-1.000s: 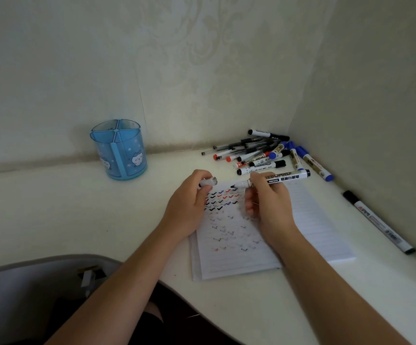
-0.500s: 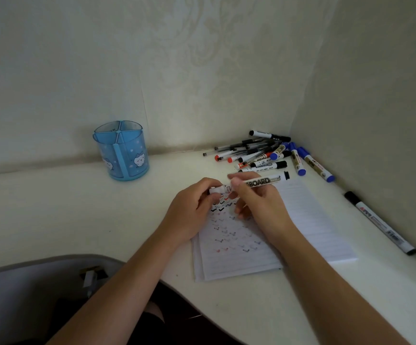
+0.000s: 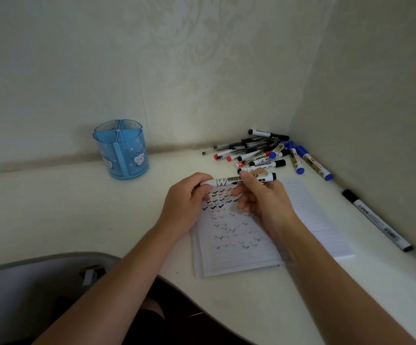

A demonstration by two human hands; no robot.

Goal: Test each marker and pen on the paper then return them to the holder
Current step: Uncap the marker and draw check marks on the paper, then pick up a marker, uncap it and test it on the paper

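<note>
A white whiteboard marker (image 3: 226, 181) with a black end lies level above the lined paper (image 3: 236, 235). My left hand (image 3: 187, 202) grips its left end, where the cap sits. My right hand (image 3: 264, 197) pinches the barrel near its right end. The paper carries rows of black, red and blue check marks. The blue holder (image 3: 122, 150), with several compartments and cat prints, stands at the back left by the wall. A pile of pens and markers (image 3: 264, 153) lies in the far corner.
A single black marker (image 3: 376, 219) lies along the right wall. Two blue-capped markers (image 3: 311, 163) rest beside the pile. The desk's curved front edge (image 3: 202, 305) runs below the paper, with a grey chair (image 3: 27, 295) at lower left.
The cap in my left hand and the marker in my right came together; the marker is now capped and held level by both hands, shifted left.
</note>
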